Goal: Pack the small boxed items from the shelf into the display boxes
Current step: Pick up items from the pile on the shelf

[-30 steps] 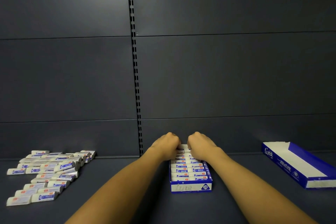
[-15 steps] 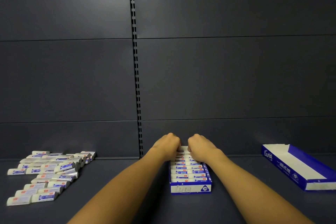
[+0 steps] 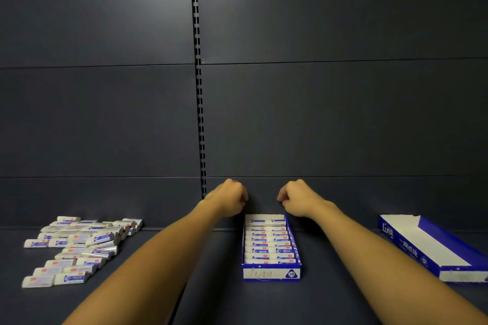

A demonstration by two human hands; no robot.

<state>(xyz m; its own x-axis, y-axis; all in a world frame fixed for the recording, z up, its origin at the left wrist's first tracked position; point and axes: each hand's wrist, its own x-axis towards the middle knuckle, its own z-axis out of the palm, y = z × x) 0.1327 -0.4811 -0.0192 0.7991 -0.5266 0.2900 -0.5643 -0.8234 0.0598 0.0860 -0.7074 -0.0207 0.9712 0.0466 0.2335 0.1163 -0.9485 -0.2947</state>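
Observation:
A blue display box [image 3: 271, 274] stands on the shelf in the middle, filled with two columns of small white and blue boxed items [image 3: 268, 241]. My left hand [image 3: 227, 198] hovers just above and left of the box's far end, fingers curled, holding nothing visible. My right hand [image 3: 298, 198] hovers above and right of the far end, fingers likewise curled and empty. Several loose boxed items [image 3: 76, 249] lie in rows at the left of the shelf. A second blue display box [image 3: 433, 247] lies empty at the right.
The dark shelf floor [image 3: 216, 285] runs to a dark back wall. A slotted upright rail [image 3: 198, 87] climbs the wall just left of my left hand.
Both hands have lifted off the items at the far end of the middle box and spread apart. The far rows of items are now uncovered.

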